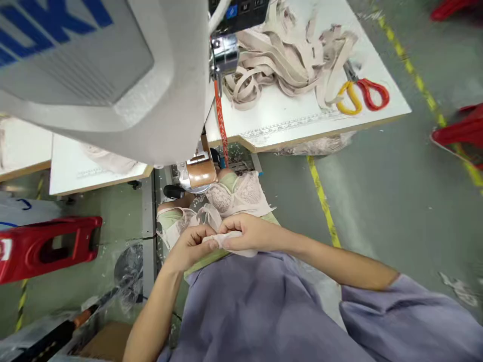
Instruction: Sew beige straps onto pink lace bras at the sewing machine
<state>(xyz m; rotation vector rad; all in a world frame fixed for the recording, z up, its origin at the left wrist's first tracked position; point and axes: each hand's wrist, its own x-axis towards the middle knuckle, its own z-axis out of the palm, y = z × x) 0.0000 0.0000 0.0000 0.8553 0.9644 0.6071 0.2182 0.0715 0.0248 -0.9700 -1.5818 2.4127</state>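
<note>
A pale pink lace garment point(234, 193) lies on my lap below the head of a white sewing machine point(113, 75). My left hand point(190, 246) and my right hand point(249, 232) meet at its near edge. Both hands are closed in a pinch on a pale fabric strip point(222, 240) that belongs to the garment. A green layer point(204, 261) shows under the lace. An orange ribbon point(221, 120) hangs down from the machine's needle area just above the lace.
A heap of beige straps point(287, 55) and scissors with red and yellow handles point(362, 93) lie on the white table point(302, 120) at the upper right. A red plastic stool point(45, 246) stands at the left. Yellow tape lines point(322, 201) mark the grey floor.
</note>
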